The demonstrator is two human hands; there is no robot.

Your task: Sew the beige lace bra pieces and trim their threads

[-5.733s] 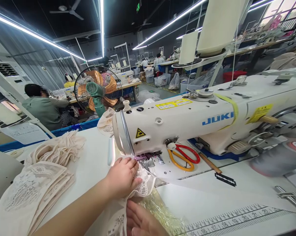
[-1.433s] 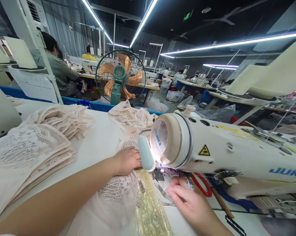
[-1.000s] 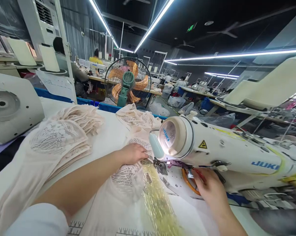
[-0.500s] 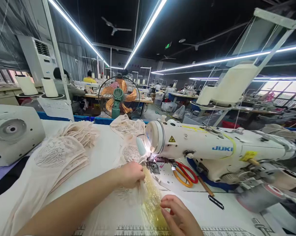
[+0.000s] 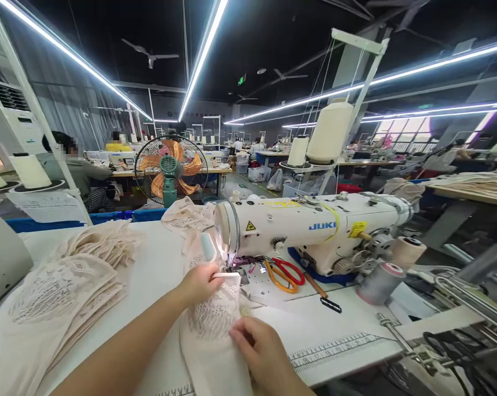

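Observation:
A beige lace garment piece [image 5: 215, 316] lies in front of the sewing machine [image 5: 281, 228], its upper edge close to the needle area. My left hand [image 5: 199, 283] is closed on that upper edge, where a pale folded band shows at the fingertips. Lower down, my right hand [image 5: 261, 347] pinches the piece's right edge between thumb and fingers. A little yellowish clear material peeks out beside the cloth near my right hand. The lit needle area is partly hidden by the machine head and a pale guard [image 5: 209, 246].
Stacked lace pieces [image 5: 71, 291] lie at left, with more lace [image 5: 186, 214] behind the machine head. Red-and-orange-handled scissors [image 5: 287, 275], a wooden-handled tool [image 5: 320, 291] and a grey thread cone [image 5: 380, 283] are to the right. A fan [image 5: 170, 170] stands beyond; a co-worker [image 5: 69, 162] sits at far left.
The view has swung to the right. The lace piece now covers most of the yellow clear material. My right hand has gone from loosely curled beside that material to pinching the lace edge.

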